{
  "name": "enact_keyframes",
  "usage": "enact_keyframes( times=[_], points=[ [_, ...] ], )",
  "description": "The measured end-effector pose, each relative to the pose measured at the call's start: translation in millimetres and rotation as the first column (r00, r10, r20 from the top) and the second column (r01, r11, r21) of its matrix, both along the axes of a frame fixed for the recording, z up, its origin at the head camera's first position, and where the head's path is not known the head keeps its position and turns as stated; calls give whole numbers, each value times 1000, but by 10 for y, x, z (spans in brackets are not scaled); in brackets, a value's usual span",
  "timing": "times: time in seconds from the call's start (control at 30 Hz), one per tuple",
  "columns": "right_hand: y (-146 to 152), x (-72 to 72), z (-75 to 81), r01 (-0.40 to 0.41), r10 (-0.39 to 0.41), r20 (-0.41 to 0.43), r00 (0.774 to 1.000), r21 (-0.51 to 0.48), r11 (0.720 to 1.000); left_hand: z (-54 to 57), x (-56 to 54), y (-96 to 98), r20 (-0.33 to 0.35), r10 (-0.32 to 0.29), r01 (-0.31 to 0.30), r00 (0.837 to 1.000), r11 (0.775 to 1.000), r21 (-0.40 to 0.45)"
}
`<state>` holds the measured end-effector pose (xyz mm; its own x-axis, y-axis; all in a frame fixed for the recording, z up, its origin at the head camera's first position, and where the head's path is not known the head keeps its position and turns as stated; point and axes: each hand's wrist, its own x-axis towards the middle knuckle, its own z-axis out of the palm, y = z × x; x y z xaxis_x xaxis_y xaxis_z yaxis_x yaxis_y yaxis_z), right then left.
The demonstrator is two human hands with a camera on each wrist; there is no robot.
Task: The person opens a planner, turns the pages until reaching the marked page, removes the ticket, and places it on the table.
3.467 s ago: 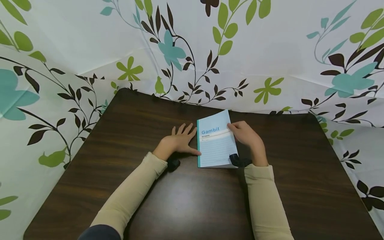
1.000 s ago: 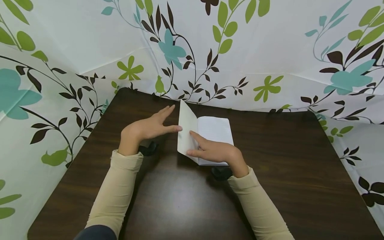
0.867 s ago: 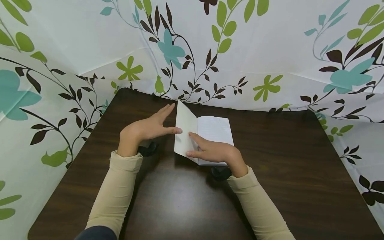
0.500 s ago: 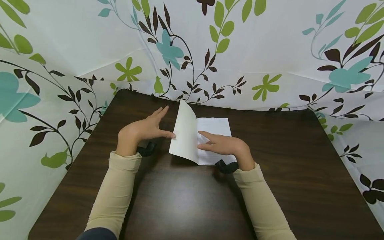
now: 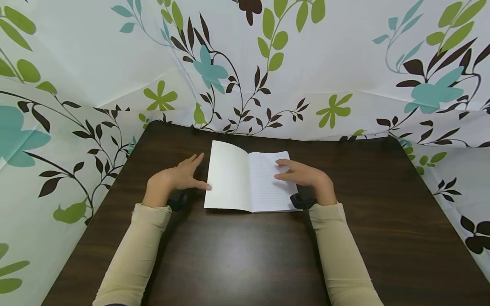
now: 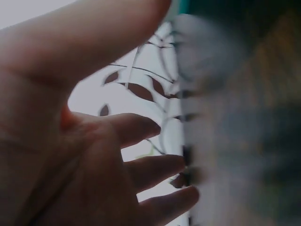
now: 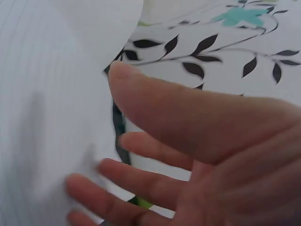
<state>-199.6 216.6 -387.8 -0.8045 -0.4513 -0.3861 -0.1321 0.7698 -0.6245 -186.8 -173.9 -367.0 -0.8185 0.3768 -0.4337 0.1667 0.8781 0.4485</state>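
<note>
In the head view a notebook (image 5: pixel 229 178) lies spread on the table, a plain cream inner cover on the left and a lined white page (image 5: pixel 266 189) on the right. My left hand (image 5: pixel 174 178) is beside its left edge, thumb tip at the cover's edge and fingers stretched out. Over the lined page is my right hand (image 5: pixel 306 175), fingers and thumb extended and apart, gripping nothing. The left wrist view has the left hand (image 6: pixel 94 155) with its fingers spread. The right wrist view shows the right hand (image 7: pixel 202 155) relaxed alongside the ruled paper (image 7: pixel 42 117).
A dark wood-grain table (image 5: pixel 233 263) carries the notebook. Behind it and at the sides hangs a white cloth (image 5: pixel 298 55) printed with leaves and flowers. A black wrist strap (image 5: pixel 178 200) is on the left wrist and another black strap (image 5: pixel 302 202) on the right.
The notebook has gone from closed, title cover up, to open, its cover swung left and lowered. My left hand followed it left and down; my right hand drew back rightward over the page.
</note>
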Motion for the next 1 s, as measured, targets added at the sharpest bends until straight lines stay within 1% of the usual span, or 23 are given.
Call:
enact_keyframes(
  times=[0.1,0.2,0.27,0.37,0.5,0.57,0.67,0.73,0.83,1.0],
  points=[
    [49,-36,-76,18,-17,-21,1000,55,998,-138,-29,-44,6,-12,12,1000,1000,-25],
    [85,-42,-136,49,-48,-12,999,96,994,-250,-61,-57,18,-27,28,999,999,-39],
    [97,-41,-170,78,-78,0,997,105,991,-306,-70,-58,24,-29,30,999,998,-50],
    [96,-48,-211,114,-116,12,993,101,988,-359,-69,-63,32,-18,20,999,998,-61],
    [71,-80,-235,163,-163,-2,987,93,982,-381,-69,-86,23,-15,17,1000,998,-66],
    [55,-101,-236,174,-173,-18,985,90,981,-379,-75,-101,16,-22,23,1000,997,-69],
    [42,-126,-243,182,-179,-42,983,111,977,-362,-85,-112,15,-28,29,999,997,-67],
    [37,-127,-241,186,-181,-51,982,136,973,-346,-91,-112,17,-30,31,999,998,-60],
    [27,-111,-229,213,-206,-52,977,197,957,-334,-105,-99,22,-30,31,999,999,-43],
    [-43,-55,-201,233,-230,-49,972,330,915,-358,-127,-102,33,-27,29,999,999,-42]
  ],
)
